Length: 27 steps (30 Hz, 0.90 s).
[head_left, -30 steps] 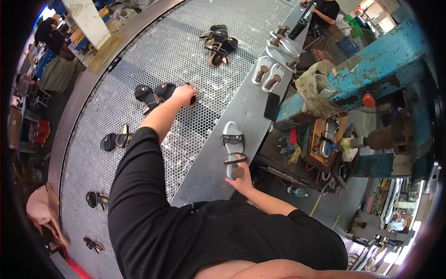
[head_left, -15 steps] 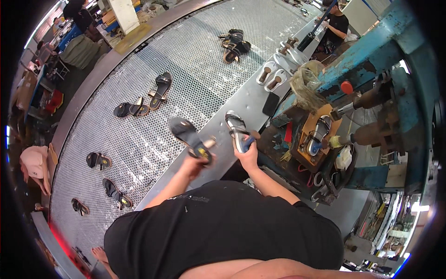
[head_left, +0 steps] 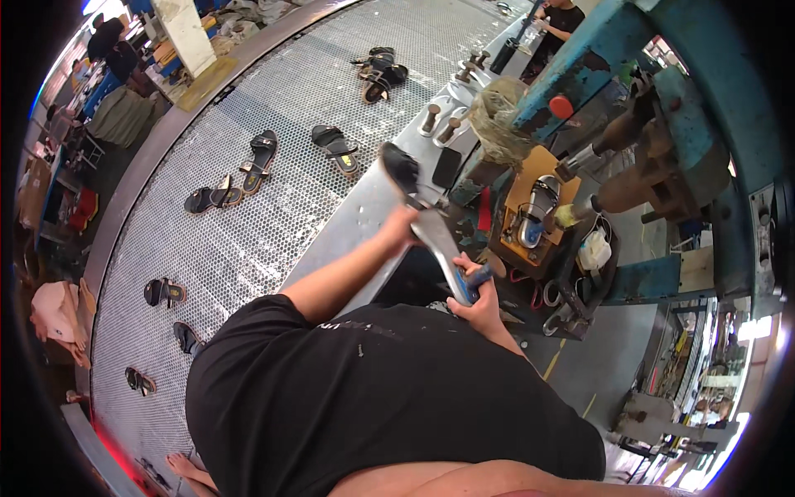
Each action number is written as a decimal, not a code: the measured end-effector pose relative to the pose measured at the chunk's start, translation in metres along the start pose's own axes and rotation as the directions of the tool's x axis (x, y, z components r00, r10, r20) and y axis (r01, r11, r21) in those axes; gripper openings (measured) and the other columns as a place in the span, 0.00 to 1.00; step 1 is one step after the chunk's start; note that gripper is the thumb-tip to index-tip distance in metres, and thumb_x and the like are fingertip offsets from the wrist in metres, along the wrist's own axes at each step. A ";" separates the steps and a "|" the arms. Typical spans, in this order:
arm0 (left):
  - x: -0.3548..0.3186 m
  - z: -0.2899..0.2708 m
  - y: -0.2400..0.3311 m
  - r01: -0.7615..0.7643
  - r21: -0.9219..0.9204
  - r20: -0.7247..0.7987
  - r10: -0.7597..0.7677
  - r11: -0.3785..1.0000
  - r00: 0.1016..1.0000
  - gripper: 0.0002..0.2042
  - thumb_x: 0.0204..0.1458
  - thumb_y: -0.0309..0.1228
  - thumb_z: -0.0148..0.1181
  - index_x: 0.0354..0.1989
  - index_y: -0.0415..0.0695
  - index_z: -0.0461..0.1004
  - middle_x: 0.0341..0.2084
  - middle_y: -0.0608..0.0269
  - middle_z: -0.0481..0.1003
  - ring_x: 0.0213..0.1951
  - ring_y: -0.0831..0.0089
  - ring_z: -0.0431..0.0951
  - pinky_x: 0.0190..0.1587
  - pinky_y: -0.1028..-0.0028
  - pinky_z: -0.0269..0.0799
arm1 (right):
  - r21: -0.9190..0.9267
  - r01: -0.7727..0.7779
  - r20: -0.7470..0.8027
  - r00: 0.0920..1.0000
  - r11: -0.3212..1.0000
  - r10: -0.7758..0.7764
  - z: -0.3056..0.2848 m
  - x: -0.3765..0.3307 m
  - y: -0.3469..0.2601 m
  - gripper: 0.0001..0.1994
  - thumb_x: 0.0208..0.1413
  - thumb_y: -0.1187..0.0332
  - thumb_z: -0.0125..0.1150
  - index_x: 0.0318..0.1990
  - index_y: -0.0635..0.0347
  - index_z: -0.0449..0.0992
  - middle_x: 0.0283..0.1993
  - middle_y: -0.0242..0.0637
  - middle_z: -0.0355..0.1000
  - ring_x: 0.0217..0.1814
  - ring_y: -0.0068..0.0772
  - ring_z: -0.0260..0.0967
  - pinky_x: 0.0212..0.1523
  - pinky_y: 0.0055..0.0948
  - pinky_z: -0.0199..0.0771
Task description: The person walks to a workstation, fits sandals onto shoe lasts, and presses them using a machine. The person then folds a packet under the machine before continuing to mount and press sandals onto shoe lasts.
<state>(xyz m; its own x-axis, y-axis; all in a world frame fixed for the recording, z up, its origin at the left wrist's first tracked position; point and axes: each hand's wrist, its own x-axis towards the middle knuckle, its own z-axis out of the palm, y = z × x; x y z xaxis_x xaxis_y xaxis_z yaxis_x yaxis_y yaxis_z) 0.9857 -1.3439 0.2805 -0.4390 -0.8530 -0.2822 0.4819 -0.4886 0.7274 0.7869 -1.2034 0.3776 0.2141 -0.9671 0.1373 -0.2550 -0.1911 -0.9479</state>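
My right hand [head_left: 482, 305] is closed round the blue heel end of a grey shoe last [head_left: 437, 235], beside its peg. The last points up and away to the left. At its far end my left hand [head_left: 399, 229] is closed on a black sandal [head_left: 401, 168], blurred by motion. Whether the sandal still touches the last cannot be made out. Another black sandal [head_left: 334, 151] lies on the perforated conveyor [head_left: 281, 224], left of the metal ledge [head_left: 356, 217].
A blue press [head_left: 571, 91] stands at the right, with a strapped sandal on a last [head_left: 538, 209] under its rams. Several white lasts [head_left: 447, 116] and a dark phone [head_left: 447, 168] lie along the ledge. More black sandals [head_left: 383, 74] rest on the conveyor. A person [head_left: 556, 29] sits beyond the press.
The sandal from my left hand now lies on the conveyor. My left hand has moved right to the sandal at the last in my right hand. The view has shifted.
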 end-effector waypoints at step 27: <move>0.013 0.079 -0.076 -0.506 0.846 0.420 0.372 0.169 0.827 0.30 0.27 0.23 0.66 0.47 0.37 0.66 0.52 0.45 0.62 0.57 0.46 0.60 0.60 0.59 0.57 | -0.502 -0.342 -0.682 0.722 0.795 -0.120 -0.114 -0.012 0.112 0.34 0.36 0.70 0.70 0.55 0.64 0.64 0.53 0.52 0.64 0.57 0.54 0.62 0.56 0.38 0.64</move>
<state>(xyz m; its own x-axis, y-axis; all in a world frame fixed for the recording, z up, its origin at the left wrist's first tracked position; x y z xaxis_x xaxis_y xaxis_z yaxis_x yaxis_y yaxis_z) 0.8840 -1.3033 0.2710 -0.5025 -0.8107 0.3003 -0.3379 0.5039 0.7950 0.6481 -1.2322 0.3028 -0.4576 -0.7894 0.4093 -0.7490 0.0942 -0.6558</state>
